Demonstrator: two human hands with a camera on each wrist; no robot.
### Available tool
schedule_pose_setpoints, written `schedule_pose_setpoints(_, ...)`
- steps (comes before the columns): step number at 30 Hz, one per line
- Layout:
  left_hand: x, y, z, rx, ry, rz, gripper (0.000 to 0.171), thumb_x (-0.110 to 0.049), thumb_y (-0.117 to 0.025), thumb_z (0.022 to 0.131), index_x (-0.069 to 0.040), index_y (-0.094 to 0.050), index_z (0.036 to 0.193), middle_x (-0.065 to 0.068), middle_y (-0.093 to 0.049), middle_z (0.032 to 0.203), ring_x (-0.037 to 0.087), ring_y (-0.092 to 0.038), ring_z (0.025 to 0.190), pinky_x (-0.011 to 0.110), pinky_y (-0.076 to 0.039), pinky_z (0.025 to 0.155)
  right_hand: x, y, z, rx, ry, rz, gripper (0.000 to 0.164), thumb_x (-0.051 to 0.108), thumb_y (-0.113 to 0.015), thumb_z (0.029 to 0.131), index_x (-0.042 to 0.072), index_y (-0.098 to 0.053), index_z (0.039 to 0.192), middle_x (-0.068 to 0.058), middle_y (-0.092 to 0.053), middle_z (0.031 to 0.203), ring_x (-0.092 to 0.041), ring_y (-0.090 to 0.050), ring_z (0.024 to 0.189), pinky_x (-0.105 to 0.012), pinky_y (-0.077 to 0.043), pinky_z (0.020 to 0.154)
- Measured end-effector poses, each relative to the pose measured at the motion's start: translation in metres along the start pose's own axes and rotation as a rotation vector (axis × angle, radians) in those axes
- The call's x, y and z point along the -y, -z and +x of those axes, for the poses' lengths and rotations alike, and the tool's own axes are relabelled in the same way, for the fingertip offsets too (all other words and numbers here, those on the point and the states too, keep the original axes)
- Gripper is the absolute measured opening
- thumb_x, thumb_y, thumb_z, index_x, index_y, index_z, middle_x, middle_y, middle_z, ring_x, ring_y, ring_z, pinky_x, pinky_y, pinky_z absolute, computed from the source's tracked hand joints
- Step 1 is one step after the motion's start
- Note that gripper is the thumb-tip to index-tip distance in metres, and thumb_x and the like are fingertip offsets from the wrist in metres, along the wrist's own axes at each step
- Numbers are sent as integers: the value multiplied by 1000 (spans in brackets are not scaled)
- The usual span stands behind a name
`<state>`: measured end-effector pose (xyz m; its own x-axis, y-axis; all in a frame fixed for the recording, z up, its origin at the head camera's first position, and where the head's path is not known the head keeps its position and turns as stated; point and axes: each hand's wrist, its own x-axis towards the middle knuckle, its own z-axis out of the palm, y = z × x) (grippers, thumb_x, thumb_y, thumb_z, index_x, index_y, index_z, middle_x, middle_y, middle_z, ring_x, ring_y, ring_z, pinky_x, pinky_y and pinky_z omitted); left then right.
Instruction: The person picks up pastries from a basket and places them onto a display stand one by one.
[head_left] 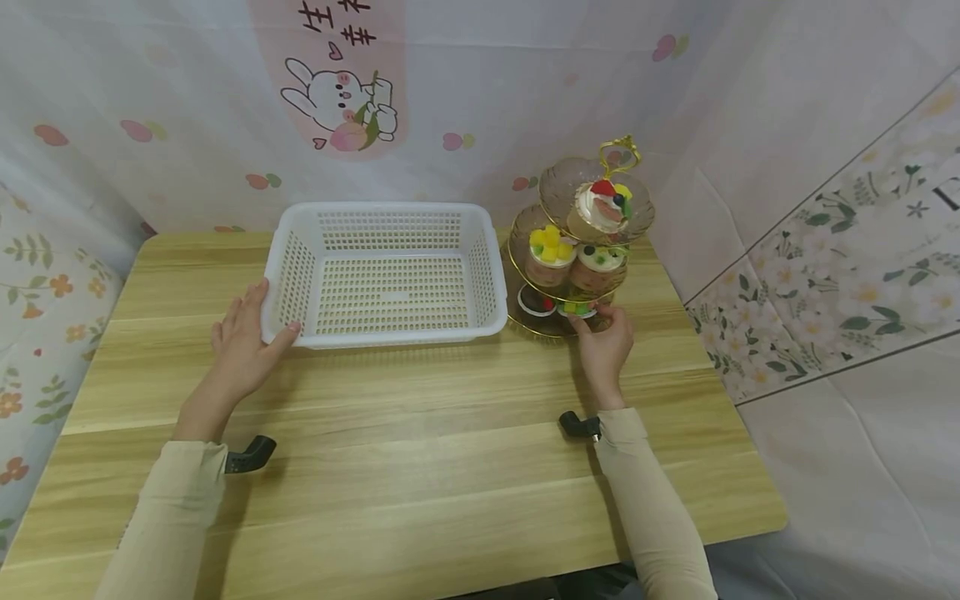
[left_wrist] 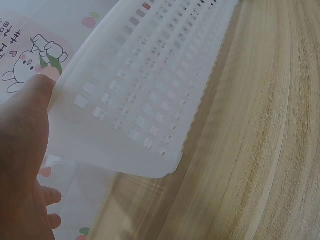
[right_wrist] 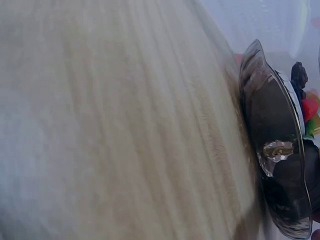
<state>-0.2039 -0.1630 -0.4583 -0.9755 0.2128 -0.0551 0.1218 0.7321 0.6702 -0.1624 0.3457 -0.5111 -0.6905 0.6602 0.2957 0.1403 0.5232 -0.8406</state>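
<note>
My left hand [head_left: 243,346] holds the near left corner of a white plastic basket [head_left: 390,340], thumb over its rim and fingers along the outer side. The left wrist view shows that thumb against the basket wall [left_wrist: 95,142]. On the right, my right hand [head_left: 606,352] reaches into the bottom tier of a three-tier cake stand [head_left: 551,179]. Its thumb and fingers grip a cupcake [head_left: 576,308] with green and yellow topping, partly hidden by the tier above. From the right wrist, the dark bottom plate [right_wrist: 267,110] appears edge-on, and the hand is mostly out of frame.
A chocolate cupcake [head_left: 536,302] shares the bottom tier. Above it are a mango-topped cupcake [head_left: 550,250] and a green-topped one [head_left: 600,260], and a strawberry-topped cupcake [head_left: 597,210] on the top tier. A printed curtain [head_left: 480,100] hangs behind the wooden table [head_left: 420,467].
</note>
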Motion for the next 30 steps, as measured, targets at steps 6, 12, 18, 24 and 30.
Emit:
schedule_pose_setpoints(6,0,1,0,-2,-5,-5,85,-47,-45,101,-14,6,160,27,6,165,55,8,149,76,13,110,2,-1,-3,-27,0,28,47,20,-89,72,-3,-62,103,-20,-67,112,-38,-57,113,-48,-33,106)
schedule_pose_setpoints(12,0,0,0,-3,-4,-3,85,-47,-46,101,-14,6,160,27,5,165,54,8,149,76,12,110,2,-1,-5,-30,-16,22,49,23,-89,72,-3,-62,103,-20,-68,115,-39,-59,117,-47,-23,111)
schedule_pose_setpoints(18,1,0,0,-5,-4,-6,84,-46,-46,101,-14,5,160,27,4,165,54,8,149,76,12,109,4,-1,-7,-40,-52,13,49,27,-90,70,-1,-65,102,-19,-67,113,-41,-51,120,-49,-29,107)
schedule_pose_setpoints(24,0,0,-1,1,4,-7,85,-47,-46,101,-15,6,160,26,6,165,54,8,149,76,12,110,6,0,-8,-64,-56,16,47,25,-91,69,-2,-68,100,-20,-70,107,-40,-55,108,-48,-35,101)
schedule_pose_setpoints(30,-1,1,-2,3,8,-4,85,-48,-46,101,-16,6,160,24,8,165,54,9,149,75,13,110,7,2,-9,-78,-48,11,41,23,-89,72,-1,-73,101,-19,-72,106,-40,-57,105,-48,-38,98)
